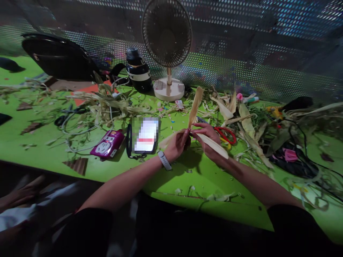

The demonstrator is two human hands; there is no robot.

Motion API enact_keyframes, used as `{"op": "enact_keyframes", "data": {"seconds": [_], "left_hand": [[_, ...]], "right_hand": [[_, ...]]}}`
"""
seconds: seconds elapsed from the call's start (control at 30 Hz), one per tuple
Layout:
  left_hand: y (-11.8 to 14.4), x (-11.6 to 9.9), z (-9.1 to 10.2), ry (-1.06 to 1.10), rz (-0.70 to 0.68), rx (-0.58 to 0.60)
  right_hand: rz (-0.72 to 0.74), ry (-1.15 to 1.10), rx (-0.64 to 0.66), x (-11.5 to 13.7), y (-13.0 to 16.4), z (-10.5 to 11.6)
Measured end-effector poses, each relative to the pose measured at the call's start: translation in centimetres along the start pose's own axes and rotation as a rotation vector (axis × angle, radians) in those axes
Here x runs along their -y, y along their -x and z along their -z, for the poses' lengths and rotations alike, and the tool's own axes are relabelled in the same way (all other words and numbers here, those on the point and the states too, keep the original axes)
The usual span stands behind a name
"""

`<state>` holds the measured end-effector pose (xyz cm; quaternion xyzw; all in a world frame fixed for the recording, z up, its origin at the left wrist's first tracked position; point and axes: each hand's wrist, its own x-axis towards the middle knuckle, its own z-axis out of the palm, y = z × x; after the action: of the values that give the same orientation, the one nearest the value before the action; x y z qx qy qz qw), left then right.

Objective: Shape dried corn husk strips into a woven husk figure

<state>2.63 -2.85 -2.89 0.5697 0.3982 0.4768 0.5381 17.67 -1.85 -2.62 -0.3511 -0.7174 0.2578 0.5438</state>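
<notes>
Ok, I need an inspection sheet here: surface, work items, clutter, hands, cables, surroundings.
Surface: bright green tabletop, strewn with pale dry scraps.
Job's things: three long, pale dry husk strips, splayed in different directions.
Clutter: heaped dry husks, rectangular lit smartphone, glossy purple power adapter, dark bottle with white band.
Hands: left hand, with pale wristband, and right hand meet where the strips converge.
Cables: thin white cable beside the adapter; thin black cable, right.
Surroundings: round fan, dark perforated screen behind; another person's hand, lower left.
</notes>
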Motion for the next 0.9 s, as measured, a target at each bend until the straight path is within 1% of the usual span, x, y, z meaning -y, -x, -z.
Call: {"op": "enact_keyframes", "data": {"seconds": [0.07,0.17,0.3,0.43,0.53,0.63,0.7,0.77,0.8,0.83,0.9], "left_hand": [[0.0,-0.1,0.0,-0.001,0.002,-0.021],[0.0,0.0,-0.1,0.064,0.038,-0.024],[-0.2,0.3,-0.3,0.296,0.135,-0.077],[-0.4,0.0,-0.2,0.359,0.234,-0.086],[-0.4,-0.2,0.0,0.397,0.253,-0.083],[-0.5,-0.3,0.2,0.426,0.259,-0.055],[-0.5,-0.3,0.1,0.427,0.246,-0.073],[-0.5,-0.1,0.1,0.45,0.225,-0.105],[-0.6,0.0,0.1,0.462,0.208,-0.117],[-0.6,0.1,0.1,0.468,0.191,-0.123],[-0.7,0.2,0.3,0.453,0.17,-0.127]], "right_hand": [[0.053,0.046,-0.032,-0.1,0.0,0.1],[0.055,0.111,-0.061,-0.5,0.0,0.2],[0.062,0.141,-0.055,-0.9,-0.1,0.2],[0.092,0.126,-0.022,-1.3,-0.2,0.3],[0.075,0.116,-0.022,-1.5,-0.1,0.5],[0.063,0.114,-0.025,-1.3,-0.1,0.5],[0.055,0.109,-0.02,-1.0,-0.1,0.4],[-0.002,0.067,-0.041,-0.8,-0.1,0.2],[-0.064,0.013,-0.063,-0.8,-0.2,0.1],[-0.153,-0.066,-0.096,-0.9,-0.3,0.0],[-0.381,-0.269,-0.168,-1.4,-0.5,0.0]]}}
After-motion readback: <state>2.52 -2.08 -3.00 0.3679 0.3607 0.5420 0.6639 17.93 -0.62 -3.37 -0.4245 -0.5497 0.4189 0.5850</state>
